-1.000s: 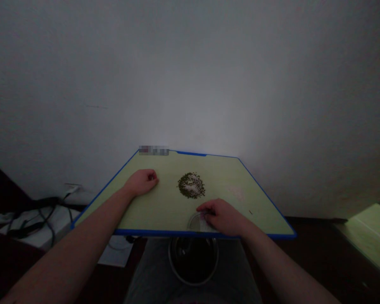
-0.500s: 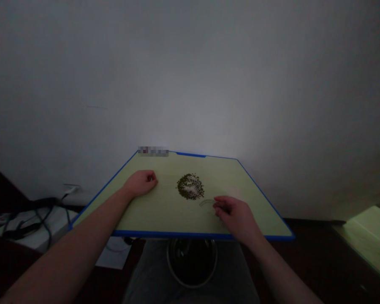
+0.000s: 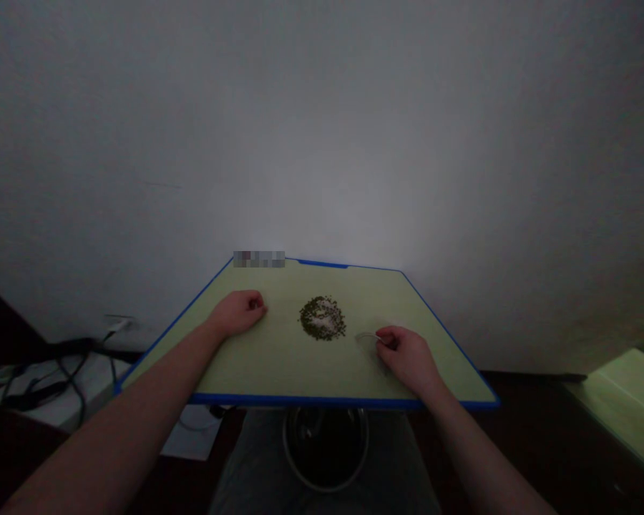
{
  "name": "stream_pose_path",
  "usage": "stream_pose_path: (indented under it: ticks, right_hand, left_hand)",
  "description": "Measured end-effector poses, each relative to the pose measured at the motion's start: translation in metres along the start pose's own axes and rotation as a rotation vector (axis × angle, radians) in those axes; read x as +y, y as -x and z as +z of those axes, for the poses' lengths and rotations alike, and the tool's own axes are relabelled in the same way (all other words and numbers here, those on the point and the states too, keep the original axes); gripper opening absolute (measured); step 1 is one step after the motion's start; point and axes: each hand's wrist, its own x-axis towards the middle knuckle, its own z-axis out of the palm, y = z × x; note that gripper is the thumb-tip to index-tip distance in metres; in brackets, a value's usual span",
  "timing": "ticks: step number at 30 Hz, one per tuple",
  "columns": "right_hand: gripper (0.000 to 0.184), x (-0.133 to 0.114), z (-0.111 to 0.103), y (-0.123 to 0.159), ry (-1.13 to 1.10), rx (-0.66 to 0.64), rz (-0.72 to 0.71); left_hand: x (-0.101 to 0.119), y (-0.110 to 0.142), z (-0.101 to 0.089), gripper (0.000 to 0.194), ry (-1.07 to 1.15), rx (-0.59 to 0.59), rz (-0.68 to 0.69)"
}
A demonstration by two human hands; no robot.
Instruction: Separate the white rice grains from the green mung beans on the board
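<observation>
A pale green table top with a blue edge (image 3: 279, 361) lies in front of me. A small heap of dark green beans mixed with white grains (image 3: 323, 318) sits near its middle. My left hand (image 3: 239, 312) rests on the table left of the heap, fingers curled in a loose fist. My right hand (image 3: 405, 356) is right of the heap, fingers pinched on the rim of a small clear round dish (image 3: 366, 337) that lies on the table.
A metal bowl (image 3: 326, 443) sits below the table's near edge, on my lap. Black cables and a white box (image 3: 59, 375) lie on the floor at left. Another green surface (image 3: 630, 400) shows at far right. A plain wall stands behind.
My right hand has carried the clear dish from the table's near edge, above the bowl, up and to the right, beside the heap. My left hand has stayed put.
</observation>
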Motion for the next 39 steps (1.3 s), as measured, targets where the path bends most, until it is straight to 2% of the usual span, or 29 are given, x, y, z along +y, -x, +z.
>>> stream_pose_path:
  ticks: [4,8,11,17,20,23,28,31,34,39]
  right_hand:
    - [0.022,0.022,-0.019,-0.008,0.006,0.036,0.04]
    - [0.022,0.028,-0.029,-0.011,-0.011,0.083,0.054]
    - [0.027,0.015,-0.02,-0.005,-0.057,0.081,0.032]
    - [0.024,-0.031,0.022,0.015,-0.154,-0.046,-0.057]
    - [0.023,-0.039,0.031,0.015,-0.146,-0.05,-0.056]
    - [0.024,-0.03,0.025,0.011,-0.12,-0.032,-0.015]
    - [0.026,0.004,-0.003,0.006,-0.067,0.022,0.071]
    - [0.025,0.017,-0.016,0.007,-0.06,0.05,0.097]
    - [0.026,0.013,-0.015,0.01,-0.078,0.046,0.096]
    - [0.024,-0.015,0.006,0.013,-0.111,-0.003,0.024]
  left_hand:
    - [0.0,0.0,0.0,0.021,0.004,0.004,0.001]
    - [0.0,0.0,0.0,0.022,0.005,0.004,0.004]
    - [0.0,0.0,0.0,0.022,0.003,-0.011,-0.011]
    - [0.001,0.0,0.0,0.023,-0.014,-0.014,-0.012]
    - [0.001,-0.001,0.0,0.021,-0.019,-0.012,-0.01]
    - [0.001,-0.001,0.0,0.021,-0.023,-0.013,-0.011]
    - [0.001,-0.001,-0.001,0.021,-0.01,-0.013,0.004]
    - [0.001,-0.001,-0.001,0.022,0.002,-0.015,0.002]
    - [0.002,-0.001,-0.001,0.022,-0.001,-0.014,-0.013]
    - [0.004,0.001,-0.002,0.024,0.004,-0.018,-0.016]
